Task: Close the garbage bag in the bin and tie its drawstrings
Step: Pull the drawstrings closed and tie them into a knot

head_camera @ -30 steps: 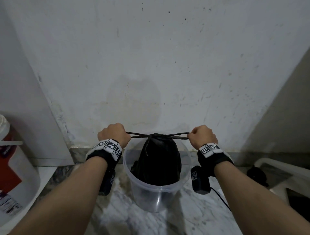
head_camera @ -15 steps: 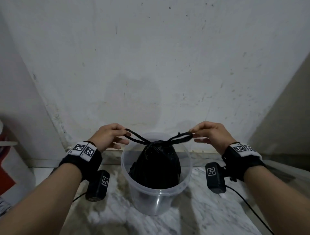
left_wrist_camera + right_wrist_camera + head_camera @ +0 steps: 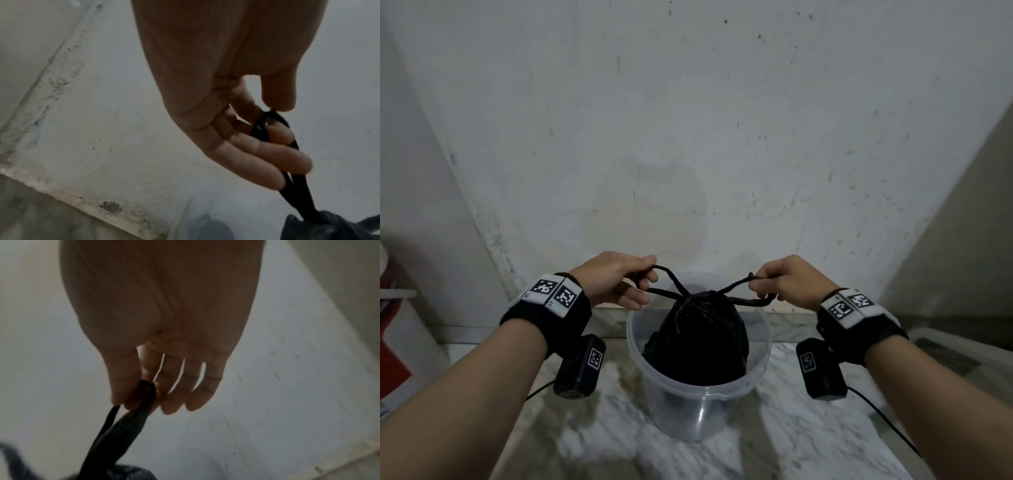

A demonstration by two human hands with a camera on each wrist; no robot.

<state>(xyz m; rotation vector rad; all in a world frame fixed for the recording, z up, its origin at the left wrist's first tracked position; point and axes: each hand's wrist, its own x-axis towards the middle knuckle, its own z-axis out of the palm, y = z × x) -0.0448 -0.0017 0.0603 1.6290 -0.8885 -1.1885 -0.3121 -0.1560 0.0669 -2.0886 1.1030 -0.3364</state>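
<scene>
A black garbage bag (image 3: 700,339), gathered shut at its top, sits inside a clear plastic bin (image 3: 698,407) on the marble floor. Two black drawstring loops run out from the bag's neck. My left hand (image 3: 619,281) pinches the left drawstring loop (image 3: 667,277) between thumb and fingers, just left of the bin's rim. In the left wrist view that loop (image 3: 292,162) passes around my fingers (image 3: 273,155) down to the bag (image 3: 329,227). My right hand (image 3: 787,282) pinches the right drawstring loop (image 3: 739,291). In the right wrist view the loop (image 3: 123,426) hangs from thumb and forefinger.
A stained white wall (image 3: 705,137) stands right behind the bin. A red and white container (image 3: 393,342) is at the far left. A white object (image 3: 962,346) lies low at the right. Marble floor (image 3: 619,445) spreads in front of the bin.
A second ago both fists pulled the drawstrings taut and level. Since then the hands loosened to finger pinches, rose slightly, and the loops now slope slack up from the bag's neck.
</scene>
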